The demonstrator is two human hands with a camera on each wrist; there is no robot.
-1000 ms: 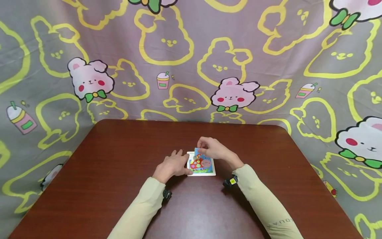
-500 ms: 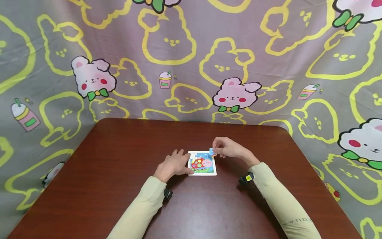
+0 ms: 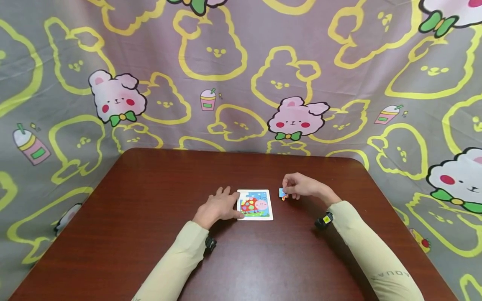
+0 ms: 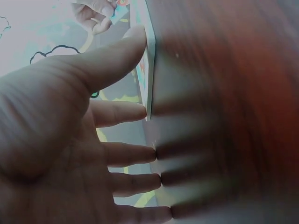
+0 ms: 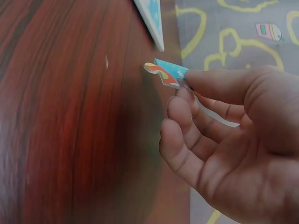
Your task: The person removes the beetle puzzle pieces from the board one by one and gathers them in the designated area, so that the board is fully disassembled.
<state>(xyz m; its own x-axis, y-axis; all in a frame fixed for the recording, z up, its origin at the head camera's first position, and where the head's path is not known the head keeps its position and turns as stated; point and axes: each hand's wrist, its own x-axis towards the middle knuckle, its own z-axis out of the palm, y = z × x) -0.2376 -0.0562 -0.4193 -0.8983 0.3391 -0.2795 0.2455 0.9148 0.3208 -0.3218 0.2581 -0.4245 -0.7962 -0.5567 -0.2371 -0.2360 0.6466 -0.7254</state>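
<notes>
right hand [image 3: 304, 187]: thumb and forefinger clamped together on a puzzle piece [image 5: 173, 73], the other fingers [image 5: 174, 140] curled loosely below it. piece is blue, with a red-orange and yellow band along one rounded edge – held just above the worktop [image 3: 241, 263], to the right of the white puzzle frame [image 3: 260, 218] and apart from it.

left hand [image 3: 218, 207]: fingers spread apart and fairly straight, palm down. thumb over the frame's left border near its close corner, index fingertip at the far-left corner; the other three fingertips rest on the worktop beside it.

frame lies flat. inside, a red ladybug picture [image 3: 250, 204] with coloured spots, pink face, green ground, blue sky; a pale bare patch [image 3: 244, 195] in the upper left.

further out – pale yellow-green sleeves [image 3: 173, 259] on both arms, dark lettering on the right one, a black device [image 3: 324, 220] at each wrist. worktop is reddish-brown, grained, glossy. behind it hangs a greyish cloth [image 3: 226, 94] printed with yellow outlines, pink-cheeked rabbits, drink cups.
</notes>
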